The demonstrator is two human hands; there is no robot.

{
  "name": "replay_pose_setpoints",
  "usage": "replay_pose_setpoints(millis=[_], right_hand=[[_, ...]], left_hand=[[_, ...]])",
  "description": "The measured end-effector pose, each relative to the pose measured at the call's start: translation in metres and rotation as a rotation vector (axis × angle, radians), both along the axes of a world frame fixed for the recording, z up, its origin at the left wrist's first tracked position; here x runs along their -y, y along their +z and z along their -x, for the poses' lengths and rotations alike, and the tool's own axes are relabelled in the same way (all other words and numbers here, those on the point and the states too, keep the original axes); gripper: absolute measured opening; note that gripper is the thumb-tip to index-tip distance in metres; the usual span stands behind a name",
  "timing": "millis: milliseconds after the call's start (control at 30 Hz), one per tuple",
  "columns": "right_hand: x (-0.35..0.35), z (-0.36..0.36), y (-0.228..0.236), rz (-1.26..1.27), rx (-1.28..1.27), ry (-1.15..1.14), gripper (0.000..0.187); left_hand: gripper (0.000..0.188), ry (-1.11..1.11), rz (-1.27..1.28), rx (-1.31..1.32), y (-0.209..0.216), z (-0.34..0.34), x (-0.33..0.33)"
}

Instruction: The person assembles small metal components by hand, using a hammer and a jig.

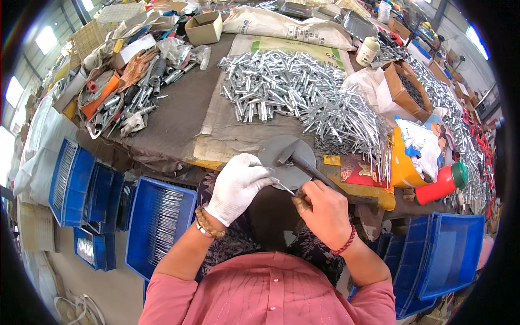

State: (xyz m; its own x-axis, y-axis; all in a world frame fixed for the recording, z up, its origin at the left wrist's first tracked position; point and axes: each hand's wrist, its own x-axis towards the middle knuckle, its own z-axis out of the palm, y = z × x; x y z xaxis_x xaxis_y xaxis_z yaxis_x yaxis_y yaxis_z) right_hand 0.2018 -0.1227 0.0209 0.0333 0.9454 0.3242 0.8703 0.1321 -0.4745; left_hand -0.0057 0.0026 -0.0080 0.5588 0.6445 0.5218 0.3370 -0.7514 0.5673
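- Thin metal pin (pixel 283 185), frame centre, spans between both hands over the round grey anvil plate (pixel 281 157).
- Left hand (pixel 236 187), white glove, fingers pinching the pin's left end.
- Right hand (pixel 322 211), bare, closed around hammer (pixel 303 162) handle, just right of the pin.
- Pile of silver tubes (pixel 281 84) above; blue crates (pixel 157 222) lower left.
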Motion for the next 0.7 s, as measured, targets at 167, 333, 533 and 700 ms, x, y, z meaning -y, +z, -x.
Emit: replay_pose_setpoints(millis=[167,333,533,700], right_hand=[[0.007,0.008,-0.002,0.446,-0.567,-0.015,0.018],[0.016,0.020,-0.020,0.506,-0.833,-0.021,0.018],[0.018,0.043,-0.028,0.476,-0.663,0.038,0.021],[0.018,0.042,-0.017,0.601,-0.830,0.054,0.040]], left_hand=[[0.043,0.205,0.284,0.184,-0.012,-0.008,0.037],[0.057,0.116,1.009,0.329,-0.006,-0.007,0.051],[0.070,0.076,1.054,0.527,-0.009,0.007,0.063],[0.067,0.153,0.980,0.614,-0.031,0.039,0.058]])
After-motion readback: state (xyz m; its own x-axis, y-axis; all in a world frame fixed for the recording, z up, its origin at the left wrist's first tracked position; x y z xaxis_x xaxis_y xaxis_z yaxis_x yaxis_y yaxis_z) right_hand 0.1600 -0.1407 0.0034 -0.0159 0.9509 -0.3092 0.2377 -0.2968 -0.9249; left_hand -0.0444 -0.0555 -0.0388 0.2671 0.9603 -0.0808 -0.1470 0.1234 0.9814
